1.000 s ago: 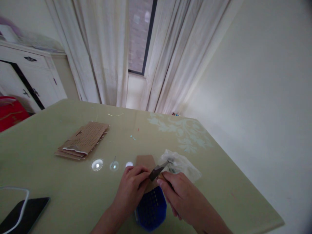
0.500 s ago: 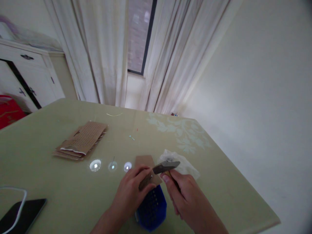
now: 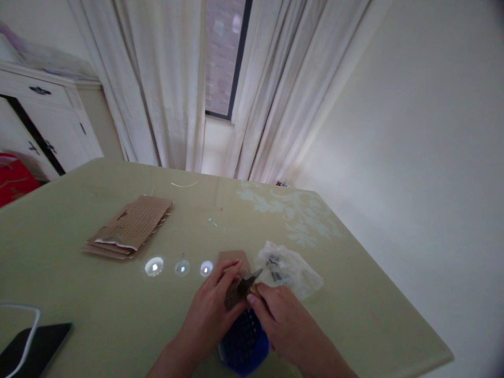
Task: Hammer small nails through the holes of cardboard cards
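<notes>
– Brown perforated card scrap (image 3: 233, 294), small and speckled: in the head view, which hand has it?
– The left hand (image 3: 214, 310). Thumb and fingers are pinched closed on the scrap, which sits near the middle of the table's near side.
– And the right hand (image 3: 277, 315)?
– It is wrapped closed round the handle of a dark, narrow-tipped metal tool (image 3: 252, 277). The tip points up and to the right, and the tool's body seems to lie against the scrap. The two hands are together, their fingers nearly touching.
– What is under them?
– A blue perforated plastic tray (image 3: 244, 344), partly hidden by both wrists, on the olive-green tablecloth (image 3: 354, 315). Just beyond the fingers, a plain brown cardboard piece (image 3: 234, 257) lies flat on the cloth.
– To the right?
– A crumpled clear plastic bag (image 3: 293, 273) with small dark parts inside, just beside the tool's tip.
– And the left side?
– Three bright round reflections (image 3: 181, 268) in a row. Further back is a stack of brown perforated cardboard sheets (image 3: 129, 228). At the near left corner lies a black phone (image 3: 37, 346) with a white cable (image 3: 23, 314) looped over it.
– Behind the table?
– White curtains (image 3: 157, 79) around a dark-framed window (image 3: 224, 58), a white cabinet (image 3: 35, 115) on the left, and a pale wall (image 3: 413, 131) on the right.
</notes>
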`<state>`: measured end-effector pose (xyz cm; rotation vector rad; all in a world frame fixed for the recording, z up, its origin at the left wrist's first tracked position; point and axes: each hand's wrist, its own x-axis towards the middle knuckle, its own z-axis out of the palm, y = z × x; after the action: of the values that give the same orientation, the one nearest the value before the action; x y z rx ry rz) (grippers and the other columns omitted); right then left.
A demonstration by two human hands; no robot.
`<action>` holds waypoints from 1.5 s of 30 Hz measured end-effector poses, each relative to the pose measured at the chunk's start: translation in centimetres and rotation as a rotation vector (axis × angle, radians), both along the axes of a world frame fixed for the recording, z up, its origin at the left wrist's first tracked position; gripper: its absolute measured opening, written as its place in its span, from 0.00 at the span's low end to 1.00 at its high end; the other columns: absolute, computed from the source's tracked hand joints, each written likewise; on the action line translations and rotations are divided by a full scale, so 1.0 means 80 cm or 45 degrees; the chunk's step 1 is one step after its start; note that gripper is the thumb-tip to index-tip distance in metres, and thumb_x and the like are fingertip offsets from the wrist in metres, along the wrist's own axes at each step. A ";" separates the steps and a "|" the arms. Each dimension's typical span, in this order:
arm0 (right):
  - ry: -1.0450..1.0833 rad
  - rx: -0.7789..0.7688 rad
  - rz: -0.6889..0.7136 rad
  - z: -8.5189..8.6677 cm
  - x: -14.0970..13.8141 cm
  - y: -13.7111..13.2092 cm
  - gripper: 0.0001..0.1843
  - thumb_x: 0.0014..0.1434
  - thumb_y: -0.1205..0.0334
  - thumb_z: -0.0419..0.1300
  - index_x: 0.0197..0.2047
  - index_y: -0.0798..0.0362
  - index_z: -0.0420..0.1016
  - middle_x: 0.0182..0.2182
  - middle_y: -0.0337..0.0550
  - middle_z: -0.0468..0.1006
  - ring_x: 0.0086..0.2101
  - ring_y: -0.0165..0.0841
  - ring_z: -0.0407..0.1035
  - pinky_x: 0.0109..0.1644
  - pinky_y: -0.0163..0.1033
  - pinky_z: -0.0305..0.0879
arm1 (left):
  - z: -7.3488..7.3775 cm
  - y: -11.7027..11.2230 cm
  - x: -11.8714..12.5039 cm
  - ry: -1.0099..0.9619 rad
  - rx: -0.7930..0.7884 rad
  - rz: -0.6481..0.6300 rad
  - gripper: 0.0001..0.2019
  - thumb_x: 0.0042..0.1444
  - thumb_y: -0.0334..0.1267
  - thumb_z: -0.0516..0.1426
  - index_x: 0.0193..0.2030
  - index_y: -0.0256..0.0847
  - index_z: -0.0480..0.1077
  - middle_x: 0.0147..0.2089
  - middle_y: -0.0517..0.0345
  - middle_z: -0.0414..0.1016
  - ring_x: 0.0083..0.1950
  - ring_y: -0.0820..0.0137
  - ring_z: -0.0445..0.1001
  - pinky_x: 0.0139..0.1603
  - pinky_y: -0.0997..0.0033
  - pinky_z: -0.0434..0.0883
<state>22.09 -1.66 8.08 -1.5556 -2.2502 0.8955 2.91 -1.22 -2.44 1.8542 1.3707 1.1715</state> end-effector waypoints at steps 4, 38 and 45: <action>0.204 -0.248 -0.040 -0.004 0.012 0.022 0.18 0.77 0.51 0.55 0.38 0.50 0.77 0.18 0.34 0.72 0.18 0.32 0.69 0.26 0.36 0.64 | 0.000 -0.001 0.001 -0.080 -0.022 -0.010 0.33 0.56 0.31 0.70 0.69 0.52 0.73 0.68 0.51 0.77 0.54 0.60 0.87 0.60 0.59 0.84; 1.321 -0.845 -0.254 -0.174 0.014 0.104 0.34 0.54 0.30 0.72 0.41 0.56 0.78 0.18 0.26 0.69 0.10 0.23 0.56 0.10 0.30 0.51 | 0.028 0.024 -0.035 -0.244 -0.194 0.160 0.15 0.69 0.52 0.59 0.43 0.45 0.81 0.41 0.55 0.86 0.45 0.62 0.84 0.47 0.66 0.80; 1.317 -0.834 -0.266 -0.176 0.014 0.105 0.34 0.54 0.31 0.73 0.40 0.55 0.78 0.18 0.25 0.68 0.10 0.22 0.56 0.11 0.30 0.51 | 0.031 0.018 -0.008 -0.316 -0.347 -0.023 0.12 0.66 0.48 0.62 0.40 0.46 0.84 0.40 0.55 0.87 0.43 0.62 0.85 0.44 0.68 0.81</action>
<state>23.22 6.71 -6.03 -1.0434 -1.0883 1.9066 2.29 0.25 0.05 1.4758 1.2984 1.1021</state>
